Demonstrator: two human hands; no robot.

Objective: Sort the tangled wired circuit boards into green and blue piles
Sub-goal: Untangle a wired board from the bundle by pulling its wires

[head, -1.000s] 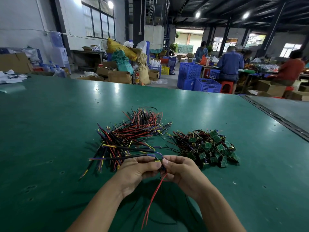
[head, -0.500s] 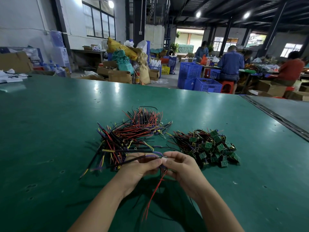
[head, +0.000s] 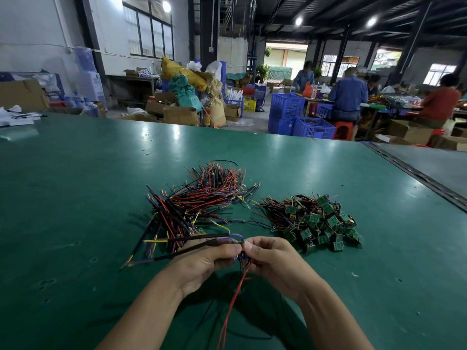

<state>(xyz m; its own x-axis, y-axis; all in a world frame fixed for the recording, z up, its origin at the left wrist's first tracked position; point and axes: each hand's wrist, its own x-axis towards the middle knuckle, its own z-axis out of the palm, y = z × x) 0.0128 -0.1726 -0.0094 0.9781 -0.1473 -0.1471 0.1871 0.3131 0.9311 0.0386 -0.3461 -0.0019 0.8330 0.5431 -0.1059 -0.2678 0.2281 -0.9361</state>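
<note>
Both hands meet just above the near edge of the table, thumbs almost touching. The left hand [head: 209, 258] has its fingers curled and its thumb pressed down, pinching a small wired piece [head: 240, 256]. The right hand [head: 275, 261] pinches the same piece from the other side, fingers bent inward. Only a bluish scrap shows between the thumbs, too hidden to tell whether it is a board.

From this pinch, a thin red wire [head: 235, 294] hangs toward six o'clock, down between the forearms. Several black-sleeved leads with yellow and purple tips [head: 187, 250] stretch out toward nine o'clock, low over the table.

At eleven o'clock from the hands lies a large tangled heap of red, black, yellow and purple wires [head: 199, 203], spread loosely, with its near edge close to the left hand's knuckles. At two o'clock sits a pile of small square green circuit boards with short dark wires [head: 326, 223], just beside the right hand and separate from the heap.

Everything rests on a wide dark green matte table surface [head: 75, 198], lightly scuffed and reflecting ceiling lights.

Beyond the far edge, at twelve o'clock, stand brown cardboard boxes [head: 179, 114] and stuffed yellow and green sacks [head: 187, 79]. At one o'clock are stacked blue plastic crates [head: 298, 117], and past them several people sitting at another worktable [head: 347, 97], one on a red plastic stool [head: 342, 130].
</note>
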